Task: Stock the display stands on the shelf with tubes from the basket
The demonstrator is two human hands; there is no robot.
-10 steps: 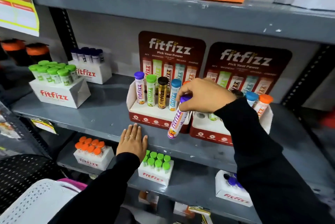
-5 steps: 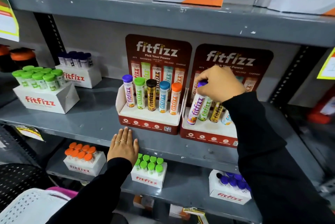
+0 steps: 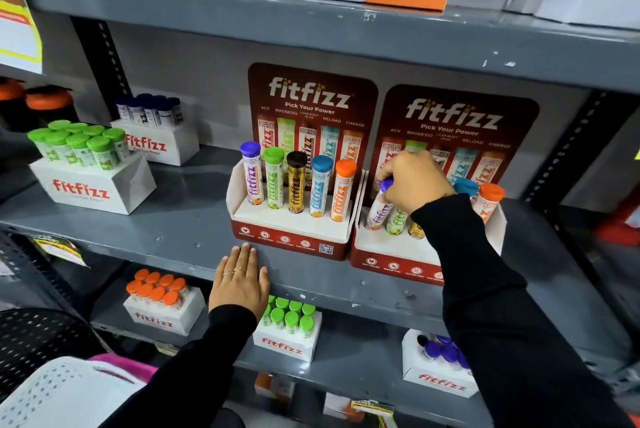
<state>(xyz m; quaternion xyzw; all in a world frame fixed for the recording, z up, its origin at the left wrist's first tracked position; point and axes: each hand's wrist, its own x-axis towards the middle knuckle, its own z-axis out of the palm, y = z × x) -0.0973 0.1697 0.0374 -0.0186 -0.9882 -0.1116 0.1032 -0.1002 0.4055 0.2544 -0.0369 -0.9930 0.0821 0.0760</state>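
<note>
Purple-capped tube [image 3: 379, 209] under right grip [image 3: 412, 181]

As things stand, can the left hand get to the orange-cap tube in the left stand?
Probably yes. The left hand lies flat on the shelf edge just in front of the left stand, holding nothing, and the orange-cap tube stands upright with nothing in between.

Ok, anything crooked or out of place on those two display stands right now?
One thing: the purple-capped tube in the right stand leans left, not upright, with the right hand gripping its cap. The left stand's five tubes stand straight. The left hand lies flat on the shelf edge.
</note>
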